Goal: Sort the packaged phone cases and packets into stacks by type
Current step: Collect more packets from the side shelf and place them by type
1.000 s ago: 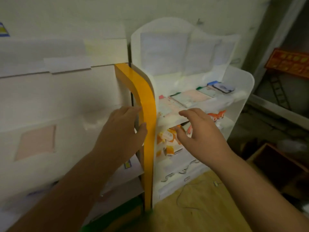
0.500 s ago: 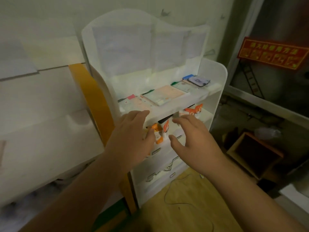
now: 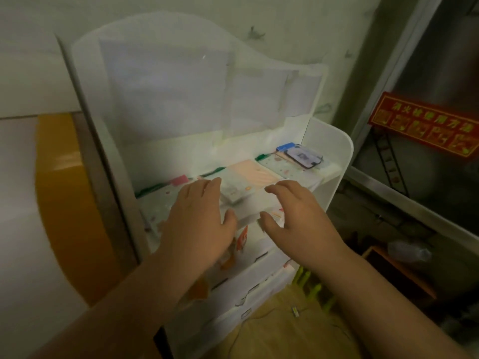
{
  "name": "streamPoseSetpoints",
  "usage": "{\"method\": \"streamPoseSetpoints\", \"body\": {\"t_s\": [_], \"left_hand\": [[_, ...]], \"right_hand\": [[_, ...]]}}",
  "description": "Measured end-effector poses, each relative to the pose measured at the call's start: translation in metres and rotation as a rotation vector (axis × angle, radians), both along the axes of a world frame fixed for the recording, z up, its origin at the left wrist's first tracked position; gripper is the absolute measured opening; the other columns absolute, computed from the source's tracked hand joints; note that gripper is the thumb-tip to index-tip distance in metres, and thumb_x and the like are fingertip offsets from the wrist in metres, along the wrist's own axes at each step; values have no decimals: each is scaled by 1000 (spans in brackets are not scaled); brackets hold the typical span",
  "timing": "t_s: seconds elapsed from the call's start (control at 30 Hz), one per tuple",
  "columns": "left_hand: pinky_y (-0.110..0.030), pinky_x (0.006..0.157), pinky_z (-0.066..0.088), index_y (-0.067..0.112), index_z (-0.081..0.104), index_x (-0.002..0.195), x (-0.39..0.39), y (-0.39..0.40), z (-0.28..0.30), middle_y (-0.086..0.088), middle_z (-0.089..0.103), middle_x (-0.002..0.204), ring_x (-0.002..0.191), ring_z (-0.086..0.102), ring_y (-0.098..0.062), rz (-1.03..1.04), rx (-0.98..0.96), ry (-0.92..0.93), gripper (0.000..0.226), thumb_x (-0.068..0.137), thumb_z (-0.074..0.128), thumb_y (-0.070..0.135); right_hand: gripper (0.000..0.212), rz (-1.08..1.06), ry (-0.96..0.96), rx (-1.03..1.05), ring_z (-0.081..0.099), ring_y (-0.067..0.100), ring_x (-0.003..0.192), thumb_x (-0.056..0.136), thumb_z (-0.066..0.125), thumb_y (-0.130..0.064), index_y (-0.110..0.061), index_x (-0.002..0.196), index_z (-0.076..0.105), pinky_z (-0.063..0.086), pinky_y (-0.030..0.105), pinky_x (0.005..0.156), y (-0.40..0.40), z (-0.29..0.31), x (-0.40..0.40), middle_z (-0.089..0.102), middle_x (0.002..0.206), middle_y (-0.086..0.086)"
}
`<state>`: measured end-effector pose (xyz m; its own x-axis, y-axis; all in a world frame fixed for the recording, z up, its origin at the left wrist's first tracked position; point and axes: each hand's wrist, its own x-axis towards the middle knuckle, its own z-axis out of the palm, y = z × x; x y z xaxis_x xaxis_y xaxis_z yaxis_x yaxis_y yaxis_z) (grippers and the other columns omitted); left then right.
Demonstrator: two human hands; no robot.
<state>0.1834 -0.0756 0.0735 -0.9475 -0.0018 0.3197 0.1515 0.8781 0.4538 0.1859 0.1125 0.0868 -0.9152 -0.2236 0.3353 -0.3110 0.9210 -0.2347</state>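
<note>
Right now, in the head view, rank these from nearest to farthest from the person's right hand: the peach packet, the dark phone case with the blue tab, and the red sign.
1. Peach packet, on the top shelf just beyond the right hand.
2. Dark phone case, at the shelf's far right end.
3. Red sign, off the shelf, on the right.

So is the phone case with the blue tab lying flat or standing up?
Lying flat. The packaged phone case rests face up at the right end of the top shelf.
</note>
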Motion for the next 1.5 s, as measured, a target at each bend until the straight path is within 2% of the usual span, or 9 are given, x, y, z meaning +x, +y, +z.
{"method": "streamPoseSetpoints", "body": {"t_s": [0.27, 0.57, 0.73, 0.87, 1.03, 1.23, 1.3, 1.37, 1.5], "left_hand": [[-36, 114, 27, 28, 23, 149, -42, -4, -23, 4, 29, 154, 141, 24, -17, 25, 25, -58, 66, 92, 45, 52], [-40, 114, 28, 20, 36, 145, -73, -15, -38, -3, 39, 147, 135, 33, -23, 98, 54, -70, 69, 84, 41, 52], [-32, 111, 25, 21, 41, 143, -88, -19, -39, -1, 44, 142, 132, 36, -21, 197, 9, -44, 64, 85, 42, 50], [-25, 105, 23, 22, 44, 141, -101, -17, -42, 1, 47, 140, 129, 37, -17, 266, -68, -66, 58, 88, 54, 43], [-26, 107, 25, 26, 36, 145, -113, -3, -49, 6, 42, 144, 132, 34, -13, 350, -65, -112, 59, 92, 49, 48], [-26, 107, 24, 26, 35, 145, -114, 8, -56, 5, 42, 143, 133, 32, -14, 424, -115, -122, 59, 92, 48, 49], [-28, 109, 25, 27, 35, 145, -113, 11, -60, 5, 41, 144, 134, 31, -14, 451, -107, -128, 58, 92, 48, 48], [-28, 109, 25, 28, 34, 146, -111, 16, -63, 6, 40, 145, 134, 30, -12, 470, -98, -141, 59, 93, 47, 49], [-31, 110, 28, 29, 31, 146, -111, 21, -67, 7, 39, 145, 134, 30, -12, 508, -101, -141, 60, 92, 47, 51]], "right_hand": [[54, 4, -81, 12, 40, 16, 131, 93, 54, -47, -27, 142, 45, 36, 30, 108, -11, -19, -73, 45, 144, -4], [56, 62, -217, 35, 47, 26, 123, 90, 57, -44, -20, 139, 46, 42, 38, 102, -23, -48, -152, 49, 137, 5], [84, -73, -540, 167, 49, 32, 121, 81, 54, -71, -19, 144, 34, 46, 44, 96, -30, -75, -213, 47, 137, 13], [97, -20, -509, 219, 47, 33, 120, 71, 47, -84, -21, 143, 32, 42, 47, 98, -38, -99, -246, 47, 136, 14], [103, 43, -451, 301, 42, 34, 122, 71, 44, -85, -20, 148, 24, 39, 48, 97, -38, -104, -272, 40, 138, 15], [134, 111, -462, 18, 47, 35, 116, 42, 66, -89, -22, 147, 17, 46, 47, 96, -24, -105, -292, 42, 130, 13], [125, 153, -510, -128, 50, 35, 118, 50, 77, -76, -20, 147, 22, 46, 44, 95, -19, -107, -296, 44, 133, 13], [103, 182, -577, -293, 56, 31, 115, 64, 81, -61, -15, 143, 32, 48, 39, 89, -12, -110, -300, 51, 134, 10], [48, 250, -736, -536, 66, 20, 86, 86, 73, -34, -11, 125, 58, 52, 30, 70, -3, -107, -305, 69, 114, 9]]}}
